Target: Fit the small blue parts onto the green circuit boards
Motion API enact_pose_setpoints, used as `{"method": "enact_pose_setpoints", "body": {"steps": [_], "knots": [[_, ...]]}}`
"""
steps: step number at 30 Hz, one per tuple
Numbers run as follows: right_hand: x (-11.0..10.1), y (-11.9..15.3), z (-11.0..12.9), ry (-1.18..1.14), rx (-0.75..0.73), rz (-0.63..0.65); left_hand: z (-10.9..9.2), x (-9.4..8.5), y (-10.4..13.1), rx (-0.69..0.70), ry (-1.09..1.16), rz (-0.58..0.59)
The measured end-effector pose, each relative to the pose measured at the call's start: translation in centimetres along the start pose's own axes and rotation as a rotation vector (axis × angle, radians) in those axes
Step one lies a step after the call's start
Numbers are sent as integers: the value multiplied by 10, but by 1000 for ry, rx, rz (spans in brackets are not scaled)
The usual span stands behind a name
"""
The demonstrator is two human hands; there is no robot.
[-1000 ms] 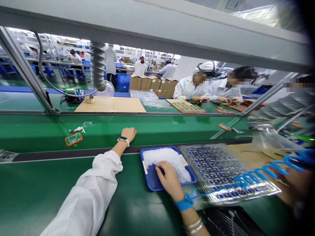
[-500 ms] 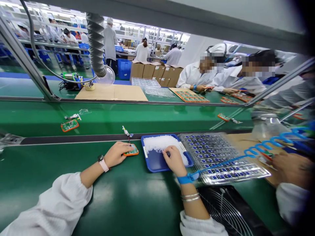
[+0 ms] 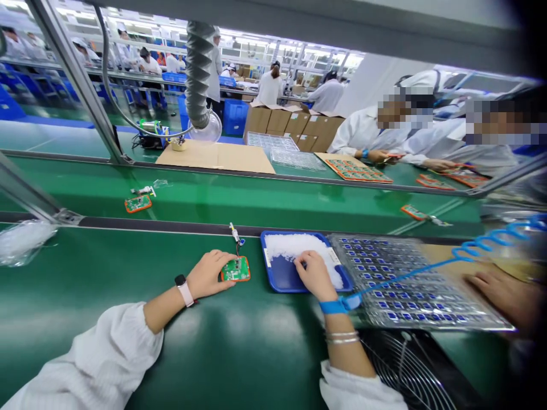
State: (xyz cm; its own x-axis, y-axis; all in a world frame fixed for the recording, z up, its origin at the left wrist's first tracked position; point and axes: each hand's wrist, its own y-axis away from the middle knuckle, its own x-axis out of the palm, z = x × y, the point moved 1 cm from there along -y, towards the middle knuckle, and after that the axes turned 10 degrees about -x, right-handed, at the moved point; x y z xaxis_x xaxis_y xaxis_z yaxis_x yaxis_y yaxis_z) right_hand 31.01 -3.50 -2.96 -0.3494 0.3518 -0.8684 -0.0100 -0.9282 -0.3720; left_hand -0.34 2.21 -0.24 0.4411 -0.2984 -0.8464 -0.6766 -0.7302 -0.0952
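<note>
While your left hand (image 3: 208, 274) rests on the green bench mat (image 3: 128, 285), its fingers lie curled against the left edge of the orange-framed circuit board (image 3: 236, 269), touching it without lifting it. A thin lead with a small connector (image 3: 235, 232) runs from the board's far edge toward the conveyor belt (image 3: 256, 199). Your right hand (image 3: 315, 275) sits inside the blue tray (image 3: 284, 273), fingers bent down into the heap of small white parts (image 3: 299, 250); whether a part is pinched between the fingertips cannot be told from this view.

Risks noted:
- The board is steadied from one side only. A push from your left fingers could slide it to the right into the tray wall, which stands just beside it.
- The trailing lead could snag on the belt's edge strip and drag the board.
- The blue coiled strap cord (image 3: 470, 250) from your right wrist crosses the clear tray of blue components (image 3: 405, 285); a quick reach could sweep it across them.
- Another person's hand (image 3: 504, 293) rests at that clear tray's right end, so the two of you may collide there.
</note>
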Motion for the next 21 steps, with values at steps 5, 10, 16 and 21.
{"method": "enact_pose_setpoints", "body": {"steps": [5,10,16,21], "knots": [[-3,-1,-4,-19,-2,-8,3,-9,14,129,43,113],[-10,-5,59,-276,-68,-205,-8,-8,12,74,257,24],[21,5,156,-674,-150,-52,-19,-2,3,-25,439,-78],[37,11,155,-708,-126,-9,-12,4,4,-101,457,-57]]}}
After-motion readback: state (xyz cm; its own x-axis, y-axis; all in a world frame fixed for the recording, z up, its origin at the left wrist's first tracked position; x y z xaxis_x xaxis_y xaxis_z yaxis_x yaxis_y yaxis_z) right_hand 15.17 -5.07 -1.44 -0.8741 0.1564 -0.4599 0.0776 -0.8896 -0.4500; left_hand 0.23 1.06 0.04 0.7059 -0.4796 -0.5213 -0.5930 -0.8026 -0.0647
